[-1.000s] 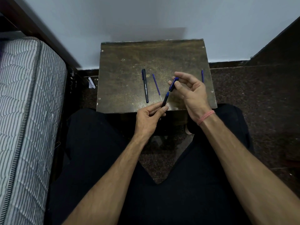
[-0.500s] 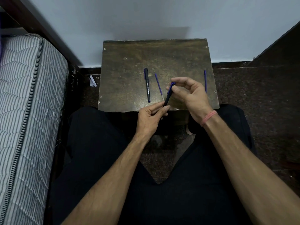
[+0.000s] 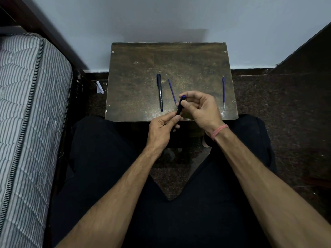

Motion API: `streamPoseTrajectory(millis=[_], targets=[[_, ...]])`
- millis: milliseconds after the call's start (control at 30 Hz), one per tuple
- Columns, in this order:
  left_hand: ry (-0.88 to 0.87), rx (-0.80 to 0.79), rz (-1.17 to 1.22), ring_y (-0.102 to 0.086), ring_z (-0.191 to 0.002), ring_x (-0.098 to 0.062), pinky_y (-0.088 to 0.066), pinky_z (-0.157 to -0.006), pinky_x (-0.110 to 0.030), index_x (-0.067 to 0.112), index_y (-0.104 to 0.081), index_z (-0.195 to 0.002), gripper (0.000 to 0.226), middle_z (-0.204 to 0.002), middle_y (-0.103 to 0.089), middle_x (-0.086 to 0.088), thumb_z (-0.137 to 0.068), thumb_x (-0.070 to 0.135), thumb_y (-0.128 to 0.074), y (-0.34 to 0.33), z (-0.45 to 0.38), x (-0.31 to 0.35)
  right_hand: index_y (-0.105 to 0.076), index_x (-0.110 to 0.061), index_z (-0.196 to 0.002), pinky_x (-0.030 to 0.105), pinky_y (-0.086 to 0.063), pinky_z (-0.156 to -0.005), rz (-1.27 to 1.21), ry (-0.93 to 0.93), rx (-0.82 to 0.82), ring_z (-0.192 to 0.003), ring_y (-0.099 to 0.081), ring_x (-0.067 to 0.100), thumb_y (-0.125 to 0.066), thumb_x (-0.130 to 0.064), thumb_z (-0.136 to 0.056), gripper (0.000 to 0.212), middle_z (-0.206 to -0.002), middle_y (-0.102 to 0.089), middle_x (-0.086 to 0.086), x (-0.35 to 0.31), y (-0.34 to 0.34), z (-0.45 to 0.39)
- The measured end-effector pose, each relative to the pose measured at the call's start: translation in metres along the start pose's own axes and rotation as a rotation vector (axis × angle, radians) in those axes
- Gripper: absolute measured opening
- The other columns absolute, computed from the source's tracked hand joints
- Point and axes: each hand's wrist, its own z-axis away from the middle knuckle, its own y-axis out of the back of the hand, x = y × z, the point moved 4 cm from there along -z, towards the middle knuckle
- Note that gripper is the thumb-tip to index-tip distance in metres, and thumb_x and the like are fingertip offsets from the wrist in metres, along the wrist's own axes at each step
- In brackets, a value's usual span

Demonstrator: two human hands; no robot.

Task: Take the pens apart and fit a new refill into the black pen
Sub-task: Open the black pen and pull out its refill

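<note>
Both hands hold one dark pen with a blue cap [image 3: 180,106] above the near edge of the small wooden table [image 3: 136,97]. My left hand [image 3: 162,129] pinches its lower barrel. My right hand [image 3: 200,110] grips the capped upper end with thumb and fingers. On the table lies a second black pen [image 3: 160,92] with white lettering, lengthwise. Right beside it rests a thin blue refill [image 3: 172,90], its near end hidden behind my right hand. Another blue refill [image 3: 223,91] lies near the table's right edge.
A striped mattress [image 3: 26,122] runs along the left. The pale wall [image 3: 161,18] stands just behind the table. Dark speckled floor [image 3: 277,113] surrounds it, with a white scrap [image 3: 99,87] at the table's left. My legs in black trousers straddle the table's front.
The cap, held apart from the barrel a second ago, has been brought down onto the pen. My right hand has closed in toward my left hand.
</note>
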Motion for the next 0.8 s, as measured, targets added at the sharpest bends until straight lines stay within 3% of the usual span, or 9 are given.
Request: streamPoseTrajectory(millis=[233,400,567,700,800], targets=[[0.029,-0.008,0.070,-0.072,-0.074,0.000,-0.059,-0.074,-0.016,0.029,-0.085,-0.118,0.020,-0.099,-0.088,0.002,-0.107,0.014,-0.076,-0.002,0.003,0.005,-0.080,-0.018,-0.113,0.033,-0.067,-0.077,-0.016,-0.029,0.019,-0.097,-0.084,0.022,-0.074,-0.002,-0.102,0.020,-0.102,-0.085,0.008,0.007,-0.003,-0.004],[0.015,0.006,0.046,-0.075,-0.076,-0.001,-0.059,-0.072,-0.015,0.017,-0.084,-0.127,0.022,-0.102,-0.090,0.000,-0.106,0.016,-0.078,-0.005,0.001,0.006,-0.080,-0.017,-0.116,0.032,-0.068,-0.083,-0.130,-0.065,0.034,-0.097,-0.083,0.023,-0.080,-0.007,-0.099,0.019,-0.104,-0.085,0.009,0.012,0.001,-0.001],[-0.046,0.049,0.052,-0.082,-0.084,-0.010,-0.064,-0.078,-0.022,0.014,-0.082,-0.134,0.030,-0.107,-0.090,-0.005,-0.106,0.022,-0.080,-0.006,0.001,0.007,-0.081,-0.014,-0.112,0.040,-0.068,-0.088,-0.040,-0.092,0.048,-0.098,-0.083,0.025,-0.091,-0.011,-0.090,0.024,-0.103,-0.084,0.009,0.013,-0.003,0.002],[-0.100,0.047,0.045,-0.086,-0.093,-0.018,-0.066,-0.085,-0.025,0.010,-0.081,-0.135,0.034,-0.110,-0.089,-0.005,-0.103,0.021,-0.084,-0.006,0.001,0.014,-0.080,-0.012,-0.109,0.039,-0.070,-0.079,-0.061,-0.106,0.054,-0.091,-0.083,0.024,-0.087,-0.007,-0.093,0.018,-0.099,-0.084,0.009,0.004,-0.007,-0.002],[-0.105,0.095,-0.073,-0.087,-0.091,-0.012,-0.064,-0.078,-0.021,0.013,-0.083,-0.130,0.041,-0.103,-0.090,0.003,-0.093,0.028,-0.094,-0.006,0.001,0.023,-0.079,-0.012,-0.111,0.033,-0.069,-0.074,-0.126,-0.118,0.153,-0.083,-0.081,0.018,-0.082,-0.006,-0.097,0.016,-0.096,-0.081,0.007,-0.007,-0.002,-0.016]])
